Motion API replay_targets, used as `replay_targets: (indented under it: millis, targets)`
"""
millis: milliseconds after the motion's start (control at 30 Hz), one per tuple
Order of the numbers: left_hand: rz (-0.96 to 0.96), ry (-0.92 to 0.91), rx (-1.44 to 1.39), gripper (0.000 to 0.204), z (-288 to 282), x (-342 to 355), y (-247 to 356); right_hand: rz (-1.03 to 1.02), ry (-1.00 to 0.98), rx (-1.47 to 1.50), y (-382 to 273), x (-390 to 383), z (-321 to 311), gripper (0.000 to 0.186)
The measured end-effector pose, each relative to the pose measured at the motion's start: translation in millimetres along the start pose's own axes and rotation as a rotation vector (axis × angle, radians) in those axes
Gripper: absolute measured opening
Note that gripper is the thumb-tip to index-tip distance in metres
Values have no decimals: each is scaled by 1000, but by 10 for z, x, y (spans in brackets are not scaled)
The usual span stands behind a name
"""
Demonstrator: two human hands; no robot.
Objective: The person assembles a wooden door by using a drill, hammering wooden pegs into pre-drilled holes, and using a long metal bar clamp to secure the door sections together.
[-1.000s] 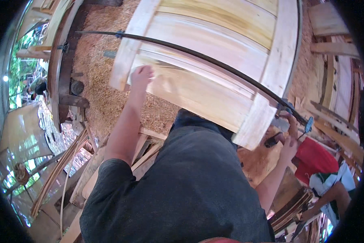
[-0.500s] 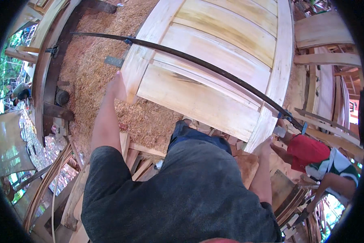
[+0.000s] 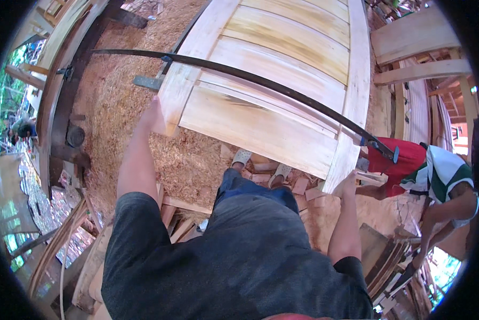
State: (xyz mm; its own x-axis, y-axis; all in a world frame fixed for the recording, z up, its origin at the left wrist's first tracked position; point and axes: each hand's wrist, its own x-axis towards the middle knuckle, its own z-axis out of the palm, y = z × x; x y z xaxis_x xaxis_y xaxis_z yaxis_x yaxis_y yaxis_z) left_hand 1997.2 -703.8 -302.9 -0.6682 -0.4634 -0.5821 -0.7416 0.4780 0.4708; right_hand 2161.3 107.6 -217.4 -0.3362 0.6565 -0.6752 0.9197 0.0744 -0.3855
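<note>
Gripping the near-left corner of the pale wooden panel door [image 3: 271, 90], the left hand [image 3: 155, 114] is clamping its edge; the door's long axis is running away from the person, over the sawdust floor [image 3: 122, 117]. A dark clamp bar [image 3: 260, 85] is crossing the door slantwise. The right hand [image 3: 347, 184] is closing on the near-right corner, a crouching person [image 3: 436, 176] crowding just beyond.

door panel [image 3: 282, 90] ahead, sawdust floor [image 3: 117, 112] open left
</note>
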Motion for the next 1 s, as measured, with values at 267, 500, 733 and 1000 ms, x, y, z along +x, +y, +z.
replay_targets:
  millis: [267,500,733,1000]
  targets:
    - [-25,-17,24,119,9,-287,-41,-63,87,4,246,524,-113,118]
    - [28,-26,68,117,8,-190,209,-159,107,6,615,754,-146,106]
    - [-36,38,142,119,-214,-185,272,-87,92,-28,292,17,68,85]
    - [5,39,81,118,-367,16,133,-204,13,-125,382,97,150,92]
